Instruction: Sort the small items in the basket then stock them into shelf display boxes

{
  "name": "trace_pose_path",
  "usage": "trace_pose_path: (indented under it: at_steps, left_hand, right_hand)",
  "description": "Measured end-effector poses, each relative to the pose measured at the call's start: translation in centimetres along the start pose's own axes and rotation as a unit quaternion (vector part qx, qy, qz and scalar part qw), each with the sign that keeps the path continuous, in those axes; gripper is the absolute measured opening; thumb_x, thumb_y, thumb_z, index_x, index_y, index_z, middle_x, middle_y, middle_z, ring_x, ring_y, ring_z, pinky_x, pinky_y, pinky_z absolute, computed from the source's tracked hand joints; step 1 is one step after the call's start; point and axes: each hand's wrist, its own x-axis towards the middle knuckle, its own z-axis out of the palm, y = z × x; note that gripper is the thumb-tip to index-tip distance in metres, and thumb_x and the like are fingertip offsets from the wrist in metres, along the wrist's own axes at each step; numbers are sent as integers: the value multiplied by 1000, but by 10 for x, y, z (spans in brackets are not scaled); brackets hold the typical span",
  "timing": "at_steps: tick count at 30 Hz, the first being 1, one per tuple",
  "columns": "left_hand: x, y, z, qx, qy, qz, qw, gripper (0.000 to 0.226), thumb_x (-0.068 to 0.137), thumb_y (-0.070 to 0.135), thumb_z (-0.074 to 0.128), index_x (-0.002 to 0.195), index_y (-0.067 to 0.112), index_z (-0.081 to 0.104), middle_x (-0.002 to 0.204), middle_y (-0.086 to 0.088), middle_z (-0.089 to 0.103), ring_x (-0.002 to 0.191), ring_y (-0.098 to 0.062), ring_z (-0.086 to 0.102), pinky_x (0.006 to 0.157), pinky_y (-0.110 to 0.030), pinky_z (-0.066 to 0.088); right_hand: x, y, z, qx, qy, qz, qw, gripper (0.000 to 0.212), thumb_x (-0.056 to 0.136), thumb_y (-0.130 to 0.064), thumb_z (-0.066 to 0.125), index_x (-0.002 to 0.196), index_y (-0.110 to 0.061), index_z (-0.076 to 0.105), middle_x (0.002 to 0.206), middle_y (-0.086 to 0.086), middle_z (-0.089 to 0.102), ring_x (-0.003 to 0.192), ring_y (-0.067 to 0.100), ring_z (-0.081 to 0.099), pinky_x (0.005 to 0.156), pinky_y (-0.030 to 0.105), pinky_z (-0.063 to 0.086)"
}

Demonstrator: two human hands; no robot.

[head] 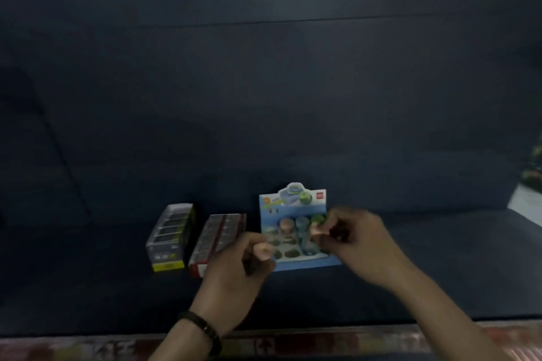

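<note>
Navy shelf point(410, 272) meets a matching back panel point(264, 97), dimly lit.

Left hand point(234, 268), right hand point(356, 239) pinch items point(318, 233) by box point(293, 205)

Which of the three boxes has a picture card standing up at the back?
The blue box, farthest right. The yellow-edged box and the red-edged box beside it have no card.
</note>
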Motion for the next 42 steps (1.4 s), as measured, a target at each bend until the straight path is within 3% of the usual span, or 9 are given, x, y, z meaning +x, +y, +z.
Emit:
trace_pose_path:
  at_steps: [8,11,16,25,28,32,35,38,42]
  left_hand:
    - [18,-18,-17,15,56,31,998,28,85,31,85,102,42,68,101,38,66,98,13,63,79,-7,50]
    - [27,-25,-22,1,52,43,998,31,82,30,87,105,40,68,102,35,68,97,10,66,80,-15,55]
    - [41,-32,-27,-15,51,85,995,32,81,29,88,103,45,71,103,34,70,99,10,66,81,-15,56]
    - [58,-43,-27,-44,29,104,993,41,71,31,95,108,36,78,101,28,76,98,7,70,85,-13,55]
    - [59,-43,-27,-59,16,108,992,42,74,24,94,112,33,79,104,25,77,100,7,71,89,-16,56]
    - [62,-36,-24,-108,6,111,988,36,85,17,85,113,37,74,106,29,75,102,6,71,88,-15,56]
    - [67,-31,-21,-181,-12,88,979,28,93,25,74,120,21,77,110,9,80,103,-11,76,88,-34,63]
    - [68,-22,-18,-227,-39,66,971,24,101,7,64,122,9,76,108,-1,81,101,-19,78,83,-32,64]
    - [65,-11,-20,-220,-51,81,971,22,100,9,66,115,22,76,112,-1,80,99,-15,78,84,-28,63]
  right_hand:
    - [72,18,45,-128,-93,-44,986,22,93,-25,79,80,-14,64,71,-8,65,66,3,60,63,10,39]
    - [79,21,56,-182,-110,-48,976,16,91,-20,76,82,-26,64,77,-20,60,77,5,60,77,24,48]
    - [78,19,68,-240,-124,-80,960,4,91,-27,71,90,-28,74,100,-10,74,96,12,68,87,34,57]
    - [71,13,64,-368,-143,-112,912,16,103,-38,50,103,-40,66,121,-16,64,121,14,50,101,45,41]
    - [61,-1,47,-272,-148,-75,948,21,104,-33,53,107,-43,71,105,-22,68,112,5,58,102,37,43]
    - [39,-26,46,-25,-58,-62,996,29,88,-13,81,107,-33,78,94,-12,75,89,5,70,77,17,53]
    - [30,-37,55,6,-48,-92,995,27,82,-25,90,103,-35,77,88,-8,71,81,14,69,71,29,58]
    - [32,-37,60,11,3,-98,995,26,78,-22,94,95,-32,77,84,-11,72,77,13,70,69,27,58]
    - [36,-32,58,21,11,-102,994,23,80,-9,88,91,-25,76,82,-10,75,75,14,71,67,20,54]
